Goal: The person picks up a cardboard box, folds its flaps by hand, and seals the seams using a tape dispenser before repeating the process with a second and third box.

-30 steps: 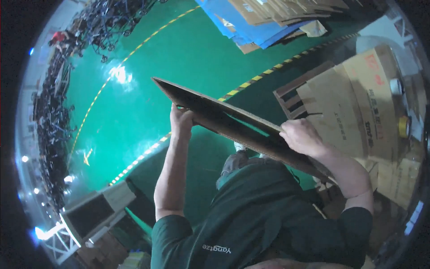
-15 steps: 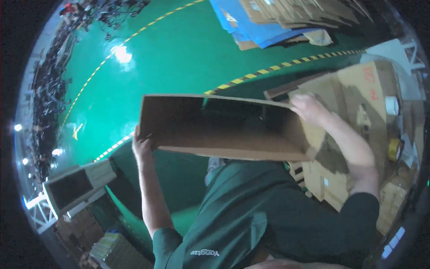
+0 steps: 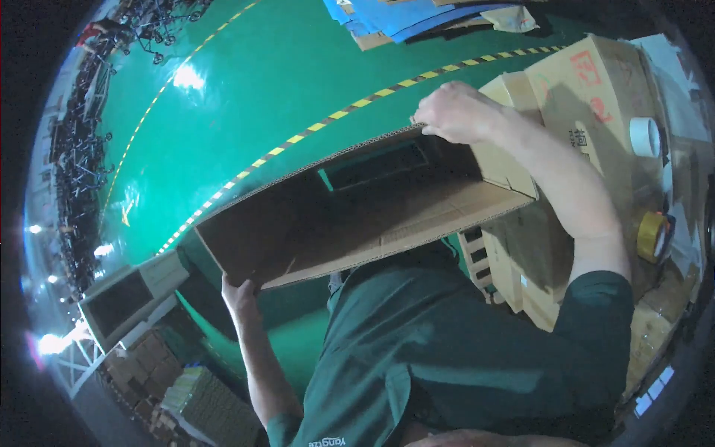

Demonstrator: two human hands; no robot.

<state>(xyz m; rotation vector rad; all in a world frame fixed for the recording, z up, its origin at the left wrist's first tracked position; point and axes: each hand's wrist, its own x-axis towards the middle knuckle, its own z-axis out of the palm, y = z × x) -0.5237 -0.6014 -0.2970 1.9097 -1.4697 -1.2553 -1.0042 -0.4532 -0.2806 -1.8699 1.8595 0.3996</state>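
Observation:
In front of my body I hold a long brown cardboard box [image 3: 387,237] with its open side facing me. It is tilted, its right end higher than its left. My left hand [image 3: 240,289] grips the lower left corner, the thumb on the near edge and the other fingers mostly hidden beneath. My right hand [image 3: 456,113] is closed over the far upper edge near the right end. Through the dark inside, an opening lets a strip of green floor show.
On my right stand stacked cardboard cartons [image 3: 514,261], with a white tape roll [image 3: 644,137] and a yellow tape roll [image 3: 653,237] on them. Blue sheets [image 3: 417,18] lie beyond the striped floor line [image 3: 328,121]. A grey bin [image 3: 119,307] and brown stacks [image 3: 145,365] are at left.
The box has tilted, its right end rising and its left end dropping. My right hand has moved up and left; my left hand has gone lower. The view has shifted too.

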